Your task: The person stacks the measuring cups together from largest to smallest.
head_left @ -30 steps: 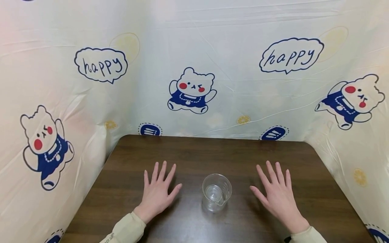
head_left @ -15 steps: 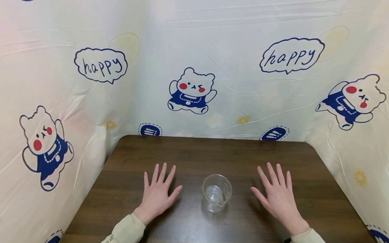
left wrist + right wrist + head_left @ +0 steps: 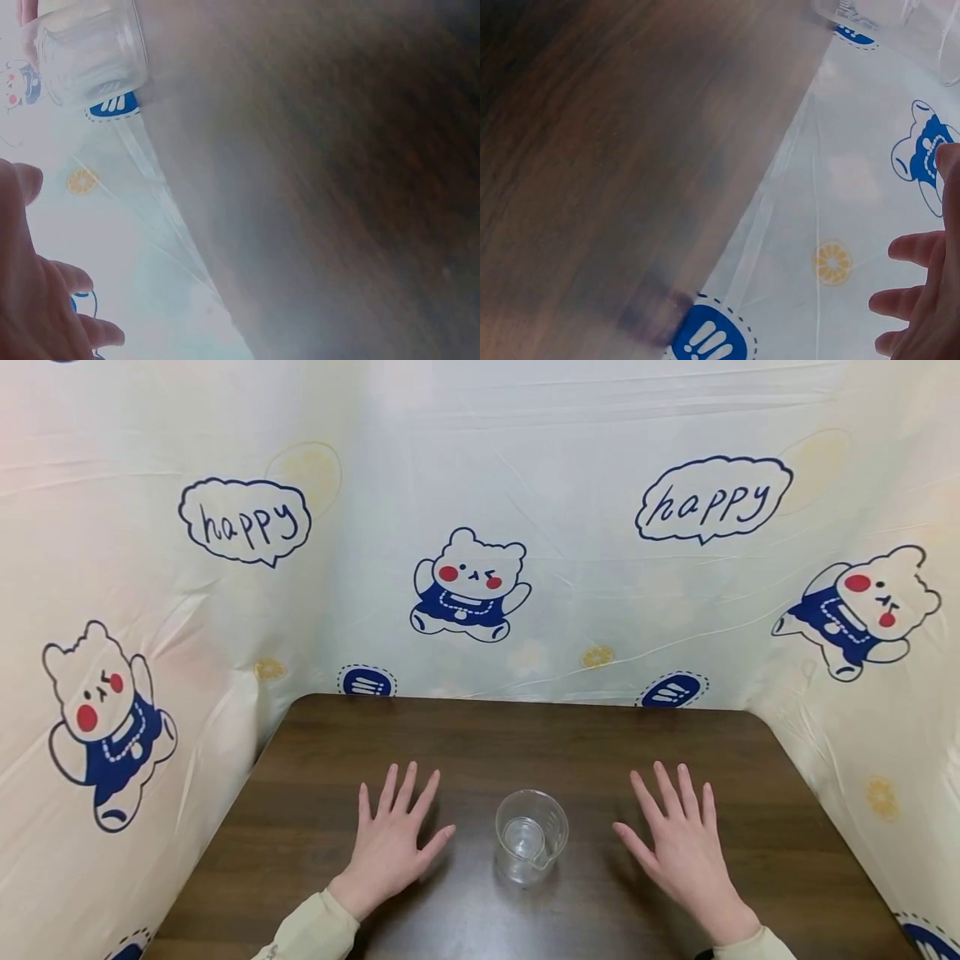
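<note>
A clear glass beaker (image 3: 531, 839) stands upright on the brown wooden table (image 3: 480, 752), its pouring lip turned toward the near right. To its left is my left hand (image 3: 390, 852), palm down with the fingers spread. My right hand (image 3: 684, 852) is on the other side, spread the same way. Neither hand touches the beaker or holds anything. In the left wrist view the beaker (image 3: 94, 52) shows at the top left, beyond the thumb. The right wrist view catches only part of the beaker (image 3: 870, 11) at the top edge.
Behind the table and along both sides hangs a pale printed cloth (image 3: 555, 460) with cartoon bears and "happy" bubbles. The table's far edge (image 3: 525, 700) meets this cloth.
The whole head view has shifted slightly left. My left hand sits a little further right, closer to the beaker. The right hand and beaker look nearly unchanged.
</note>
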Available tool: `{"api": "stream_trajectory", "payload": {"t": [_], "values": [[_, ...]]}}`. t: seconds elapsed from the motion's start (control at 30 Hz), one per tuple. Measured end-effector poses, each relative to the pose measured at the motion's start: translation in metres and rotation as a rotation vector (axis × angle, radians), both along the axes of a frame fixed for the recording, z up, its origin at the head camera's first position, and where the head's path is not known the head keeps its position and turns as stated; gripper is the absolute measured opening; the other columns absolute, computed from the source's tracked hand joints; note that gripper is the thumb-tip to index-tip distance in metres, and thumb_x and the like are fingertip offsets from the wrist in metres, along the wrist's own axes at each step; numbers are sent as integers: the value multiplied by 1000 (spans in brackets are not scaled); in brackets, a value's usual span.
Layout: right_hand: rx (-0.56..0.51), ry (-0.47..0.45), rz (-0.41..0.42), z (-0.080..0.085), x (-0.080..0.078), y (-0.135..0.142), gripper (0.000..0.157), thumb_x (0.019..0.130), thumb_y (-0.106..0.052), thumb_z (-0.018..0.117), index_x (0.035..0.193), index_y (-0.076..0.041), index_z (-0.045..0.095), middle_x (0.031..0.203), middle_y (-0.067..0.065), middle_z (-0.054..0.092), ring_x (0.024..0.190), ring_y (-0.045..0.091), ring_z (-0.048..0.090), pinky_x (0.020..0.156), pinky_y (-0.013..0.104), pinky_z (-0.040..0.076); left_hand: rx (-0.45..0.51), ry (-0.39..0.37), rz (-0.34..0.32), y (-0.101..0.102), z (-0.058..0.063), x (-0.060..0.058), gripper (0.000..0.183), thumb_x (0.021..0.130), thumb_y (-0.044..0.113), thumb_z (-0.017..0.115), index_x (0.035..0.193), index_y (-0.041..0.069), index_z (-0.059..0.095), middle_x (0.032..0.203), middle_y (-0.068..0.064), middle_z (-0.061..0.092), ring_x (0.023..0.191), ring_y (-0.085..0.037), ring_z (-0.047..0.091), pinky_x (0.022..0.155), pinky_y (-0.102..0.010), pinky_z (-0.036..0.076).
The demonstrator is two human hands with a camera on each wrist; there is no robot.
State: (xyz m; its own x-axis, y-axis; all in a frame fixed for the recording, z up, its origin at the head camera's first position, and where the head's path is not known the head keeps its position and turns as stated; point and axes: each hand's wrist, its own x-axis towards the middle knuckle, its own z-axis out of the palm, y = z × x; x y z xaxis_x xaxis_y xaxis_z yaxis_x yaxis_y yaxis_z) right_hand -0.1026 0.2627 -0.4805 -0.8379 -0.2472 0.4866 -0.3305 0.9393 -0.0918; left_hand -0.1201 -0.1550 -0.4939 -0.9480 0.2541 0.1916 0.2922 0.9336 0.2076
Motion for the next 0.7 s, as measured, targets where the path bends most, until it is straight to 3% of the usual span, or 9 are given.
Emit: {"api": "stream_trajectory", "payload": {"t": [0.1,0.3,0.7], "values": [[-9,3,4,1,1,-1,73,98,-65,55,148,-12,56,156,28,44,149,52,25,120,69,8,-11,29,-23,0,0,0,84,95,71,56,163,25,37,169,-16,28,158,-41,14,113,-79,9],[-6,9,1,1,3,-1,74,99,-67,52,147,-12,57,155,27,46,149,51,27,116,72,15,4,35,-60,3,1,2,82,96,71,55,162,24,39,169,-16,29,157,-42,18,113,-79,8],[-15,34,14,0,2,-1,77,101,-72,42,146,-12,58,155,26,46,149,51,27,117,71,13,-1,39,-71,5,4,3,81,97,69,55,163,24,38,169,-17,29,157,-41,17,113,-79,8]]}}
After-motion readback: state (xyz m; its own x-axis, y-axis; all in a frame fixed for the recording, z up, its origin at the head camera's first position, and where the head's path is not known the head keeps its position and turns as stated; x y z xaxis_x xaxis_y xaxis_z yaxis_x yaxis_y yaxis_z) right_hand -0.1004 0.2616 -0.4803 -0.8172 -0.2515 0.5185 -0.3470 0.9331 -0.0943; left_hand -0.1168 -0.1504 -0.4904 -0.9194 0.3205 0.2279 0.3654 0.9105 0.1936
